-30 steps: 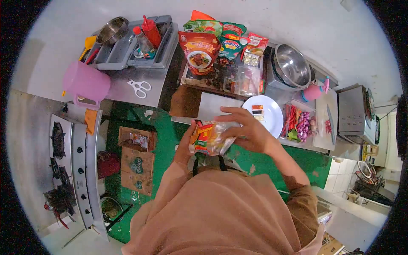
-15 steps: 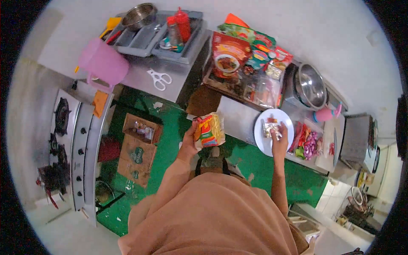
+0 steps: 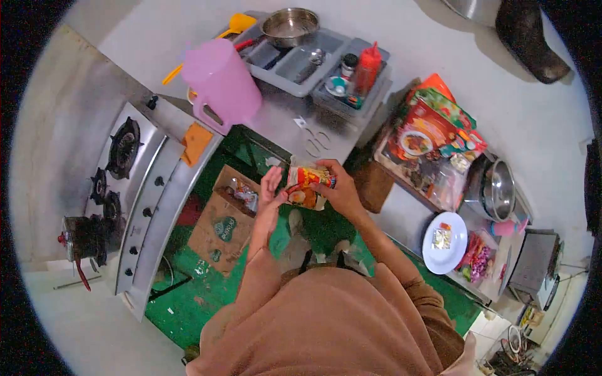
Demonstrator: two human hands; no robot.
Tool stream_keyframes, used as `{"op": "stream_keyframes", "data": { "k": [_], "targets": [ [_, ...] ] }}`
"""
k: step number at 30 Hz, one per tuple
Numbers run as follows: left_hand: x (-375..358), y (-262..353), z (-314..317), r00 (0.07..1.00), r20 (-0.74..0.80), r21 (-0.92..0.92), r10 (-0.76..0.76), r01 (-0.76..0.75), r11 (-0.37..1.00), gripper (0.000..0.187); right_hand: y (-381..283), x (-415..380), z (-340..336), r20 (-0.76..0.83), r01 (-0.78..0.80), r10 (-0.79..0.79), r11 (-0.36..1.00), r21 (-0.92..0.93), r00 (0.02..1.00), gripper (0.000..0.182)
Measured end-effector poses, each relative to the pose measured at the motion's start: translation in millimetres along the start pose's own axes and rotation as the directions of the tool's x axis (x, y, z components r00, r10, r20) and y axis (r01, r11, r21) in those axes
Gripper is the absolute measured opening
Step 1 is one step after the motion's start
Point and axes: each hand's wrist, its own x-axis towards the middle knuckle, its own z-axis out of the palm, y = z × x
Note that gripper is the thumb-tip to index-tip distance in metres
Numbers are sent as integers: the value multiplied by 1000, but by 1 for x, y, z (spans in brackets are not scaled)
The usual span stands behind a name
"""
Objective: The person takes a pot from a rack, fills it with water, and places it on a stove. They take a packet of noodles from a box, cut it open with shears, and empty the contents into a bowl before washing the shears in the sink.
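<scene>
An instant noodle packet (image 3: pixel 305 178), yellow and red with a food picture, is held up in front of me over the floor. My right hand (image 3: pixel 338 189) grips its right side, fingers over the top and thumb on the front. On the other side my left hand (image 3: pixel 269 191) has its fingers stretched out and apart, the thumb right at the packet's lower left edge. To the right, a white plate (image 3: pixel 450 266) on the counter carries small silver and red seasoning sachets (image 3: pixel 441 238).
White scissors (image 3: pixel 317 148) lie on the steel table near a pink jug (image 3: pixel 222 81) and grey trays (image 3: pixel 295 75). A gas stove (image 3: pixel 128 188) stands left, with a cardboard box (image 3: pixel 219 235) on the floor. Food pouches (image 3: pixel 426 128), steel bowls (image 3: pixel 500 191) and chopped vegetables (image 3: pixel 480 260) line the right counter.
My right hand has left the sachets on the plate and now grips the noodle packet. My left hand has loosened its hold and spread its fingers. The view has swung toward the left.
</scene>
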Motion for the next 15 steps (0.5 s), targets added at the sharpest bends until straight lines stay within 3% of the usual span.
{"op": "stream_keyframes", "data": {
  "k": [2,3,5,6,7,9,10,11,12,15],
  "targets": [
    [24,21,-24,998,29,416,55,-63,907,59,1,25,22,83,36,-27,993,-108,996,43],
    [38,26,-35,998,28,416,58,-64,907,59,-1,36,34,85,38,-29,993,-108,996,43],
    [62,33,-55,958,143,403,-247,172,899,47,-3,57,54,133,78,-67,994,-76,989,45],
    [72,34,-55,966,92,352,-241,195,916,36,3,69,58,150,-30,32,999,-13,988,48],
    [81,36,-58,964,100,355,-247,198,914,36,12,81,58,140,-35,36,999,-11,989,48],
    [101,41,-66,981,36,478,-191,150,865,39,36,99,55,-74,-98,91,991,-90,993,48],
    [117,25,-84,968,9,552,-251,204,808,41,54,102,51,-90,-106,98,991,-87,991,48],
    [129,18,-90,965,21,554,-261,206,807,41,74,103,45,-164,-15,-67,890,-456,984,43],
    [140,14,-94,966,14,515,-260,216,829,44,85,104,42,-165,31,-241,645,-763,957,38],
    [185,-43,-135,970,-2,520,-241,207,829,50,84,102,38,-143,-47,-120,581,-813,982,32]
  ]
}}
